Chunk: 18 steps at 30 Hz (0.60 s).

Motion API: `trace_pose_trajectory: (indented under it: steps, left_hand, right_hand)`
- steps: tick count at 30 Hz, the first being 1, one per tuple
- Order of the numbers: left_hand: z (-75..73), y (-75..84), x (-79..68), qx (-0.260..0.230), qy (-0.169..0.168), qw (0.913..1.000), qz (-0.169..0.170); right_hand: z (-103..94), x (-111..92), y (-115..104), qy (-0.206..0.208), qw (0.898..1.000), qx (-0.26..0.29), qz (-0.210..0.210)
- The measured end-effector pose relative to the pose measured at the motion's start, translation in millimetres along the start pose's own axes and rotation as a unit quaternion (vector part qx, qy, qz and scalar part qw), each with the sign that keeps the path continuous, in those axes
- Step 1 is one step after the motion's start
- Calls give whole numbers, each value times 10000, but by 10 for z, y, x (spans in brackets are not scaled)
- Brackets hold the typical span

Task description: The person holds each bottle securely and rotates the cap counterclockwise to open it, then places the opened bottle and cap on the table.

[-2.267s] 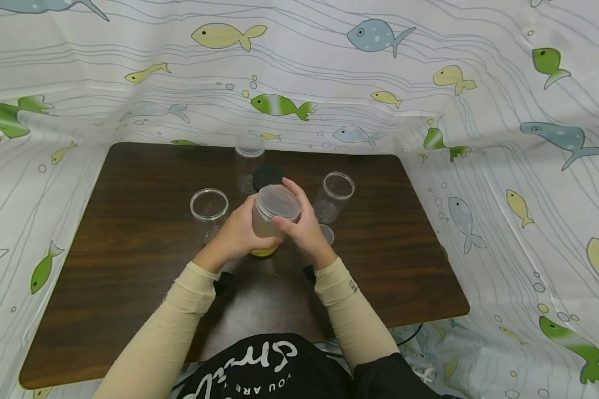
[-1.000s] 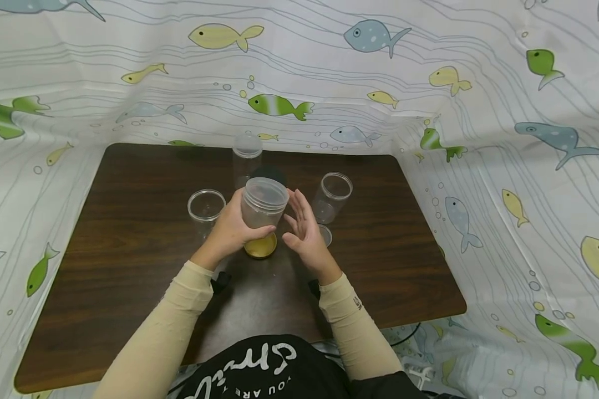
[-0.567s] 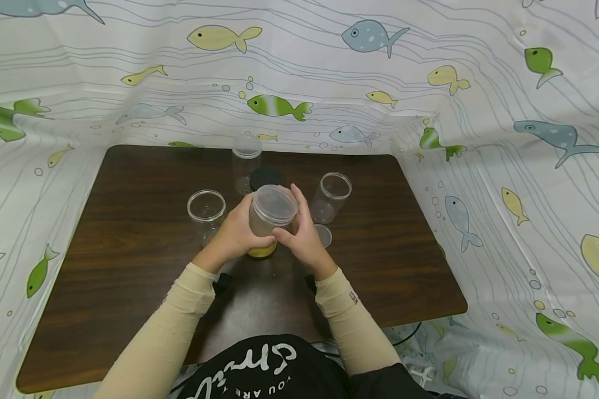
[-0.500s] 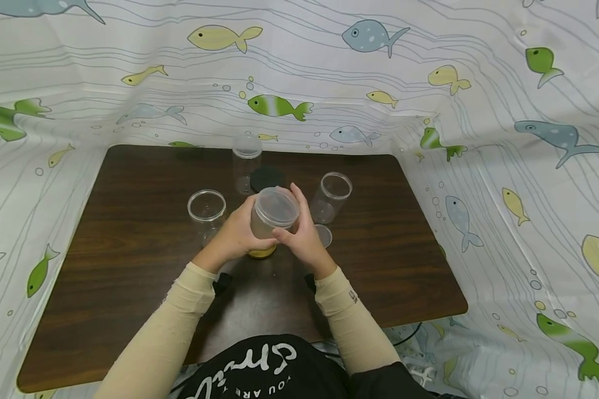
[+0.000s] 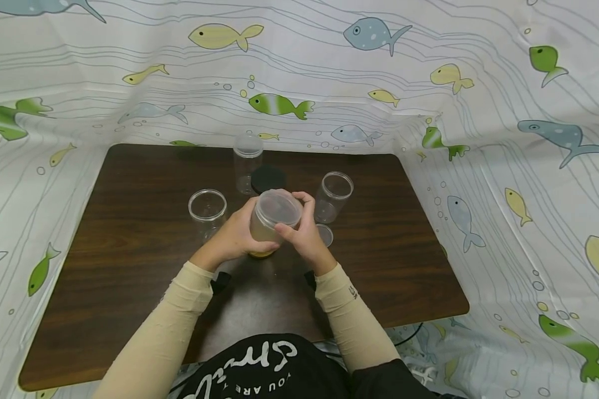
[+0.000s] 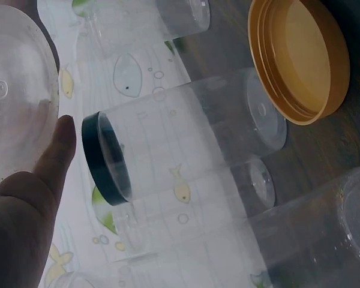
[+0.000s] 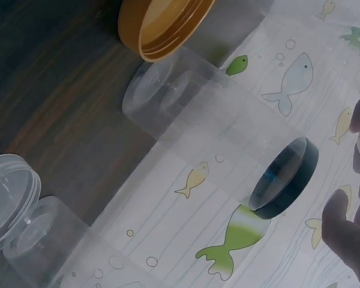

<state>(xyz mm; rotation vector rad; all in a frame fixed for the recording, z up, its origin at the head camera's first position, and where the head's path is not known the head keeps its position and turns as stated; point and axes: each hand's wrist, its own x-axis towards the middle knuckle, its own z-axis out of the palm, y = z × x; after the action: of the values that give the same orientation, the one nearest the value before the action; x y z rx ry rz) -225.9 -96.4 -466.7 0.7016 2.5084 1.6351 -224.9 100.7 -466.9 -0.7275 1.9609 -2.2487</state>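
Note:
Both hands hold a clear plastic jar (image 5: 262, 228) above the middle of the table, its translucent lid (image 5: 279, 207) tilted up toward me. My left hand (image 5: 235, 233) grips the jar's body from the left. On the right, my right hand (image 5: 303, 235) grips the lid, thumb on the near edge and fingers bent over the far side. The left wrist view shows the jar's round base (image 6: 18, 96) beside the left thumb. Beneath the jar lies a gold-yellow lid (image 6: 300, 57), mostly hidden in the head view. Directly behind stands a clear jar with a black lid (image 5: 268, 179).
Lidless clear jars stand at the left (image 5: 207, 209) and right (image 5: 334, 197). A loose clear lid (image 5: 324, 235) lies by the right wrist. Farther back is a clear jar with a translucent lid (image 5: 248, 160). Fish-patterned sheeting (image 5: 299, 72) surrounds the brown table (image 5: 130, 266).
One second ago the right hand was off the jar with its fingers spread. It has since closed on the lid, and its fingers now bend more. The jar has shifted slightly right and nearer.

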Motion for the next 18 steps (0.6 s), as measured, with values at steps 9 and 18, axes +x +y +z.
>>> trace_pose_trajectory:
  steps: [9,18]
  left_hand:
    - [-10,12,-8,65,-25,10000,-65]
    - [-11,-13,-31,77,-11,10000,-36]
  right_hand:
    - [-2,39,-96,151,9994,303,-118]
    - [-49,73,-158,303,9970,653,-295]
